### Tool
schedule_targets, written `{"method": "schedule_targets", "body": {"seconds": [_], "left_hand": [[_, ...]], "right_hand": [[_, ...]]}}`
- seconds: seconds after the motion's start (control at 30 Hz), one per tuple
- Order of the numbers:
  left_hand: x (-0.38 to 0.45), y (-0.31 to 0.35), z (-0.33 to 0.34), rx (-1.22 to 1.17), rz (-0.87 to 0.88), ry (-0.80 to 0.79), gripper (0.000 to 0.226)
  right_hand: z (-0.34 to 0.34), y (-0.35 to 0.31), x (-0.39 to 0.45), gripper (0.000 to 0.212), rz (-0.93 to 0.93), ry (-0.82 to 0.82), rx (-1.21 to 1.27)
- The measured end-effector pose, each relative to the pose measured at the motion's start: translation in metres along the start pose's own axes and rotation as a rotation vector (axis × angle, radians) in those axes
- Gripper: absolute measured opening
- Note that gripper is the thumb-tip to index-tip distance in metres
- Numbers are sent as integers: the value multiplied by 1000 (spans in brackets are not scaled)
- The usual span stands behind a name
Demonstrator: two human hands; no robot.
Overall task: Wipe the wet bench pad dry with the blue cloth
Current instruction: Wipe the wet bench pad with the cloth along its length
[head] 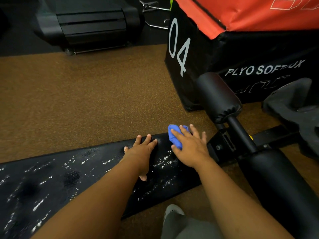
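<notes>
The black bench pad [57, 176] runs from the lower left to the centre right, speckled with shiny water drops. A crumpled blue cloth [174, 137] lies on the pad's far right end. My right hand [191, 147] presses flat on the cloth, fingers spread, covering its right part. My left hand [142, 150] rests flat on the pad just left of the cloth, fingers reaching the far edge, holding nothing.
Black foam rollers [219, 97] on a bar stand right of the pad's end. A black and red plyo soft box [241, 54] marked 04 sits behind them. Brown rubber floor [77, 100] lies beyond the pad. A dark machine [89, 25] is at the top left. My shoe [172, 211] is below.
</notes>
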State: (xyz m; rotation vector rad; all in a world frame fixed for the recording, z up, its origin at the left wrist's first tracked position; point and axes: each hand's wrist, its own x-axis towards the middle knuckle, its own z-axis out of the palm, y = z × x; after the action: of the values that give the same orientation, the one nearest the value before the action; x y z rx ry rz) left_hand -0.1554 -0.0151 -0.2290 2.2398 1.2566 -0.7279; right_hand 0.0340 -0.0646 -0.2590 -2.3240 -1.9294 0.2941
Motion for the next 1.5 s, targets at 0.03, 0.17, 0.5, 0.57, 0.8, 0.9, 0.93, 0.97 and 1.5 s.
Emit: {"method": "schedule_targets", "body": {"seconds": [0.03, 0.17, 0.5, 0.57, 0.8, 0.9, 0.93, 0.97, 1.5], "left_hand": [[0, 0, 0, 1, 1, 2, 136], [-4, -3, 5, -9, -6, 62, 139], [-10, -14, 13, -49, -58, 103, 134], [-11, -16, 13, -64, -41, 99, 133], [-9, -16, 12, -74, -40, 99, 134], [-10, -17, 12, -84, -35, 104, 134], [-10, -17, 11, -82, -39, 107, 134], [-10, -16, 11, -77, -44, 109, 134], [-9, -14, 10, -76, -51, 101, 133]], "right_hand": [[0, -1, 1, 62, -7, -7, -88], [9, -8, 11, 65, 58, -42, -27], [24, -20, 2, 41, -193, 56, 148], [28, -12, 5, 42, -27, 83, 95], [30, -24, -20, 42, -234, 22, 131], [29, 1, -19, 41, -129, 86, 87], [28, -2, -18, 41, -31, 98, 83], [28, -10, -18, 42, 47, 107, 89], [27, 2, -68, 42, -249, 2, 194]]}}
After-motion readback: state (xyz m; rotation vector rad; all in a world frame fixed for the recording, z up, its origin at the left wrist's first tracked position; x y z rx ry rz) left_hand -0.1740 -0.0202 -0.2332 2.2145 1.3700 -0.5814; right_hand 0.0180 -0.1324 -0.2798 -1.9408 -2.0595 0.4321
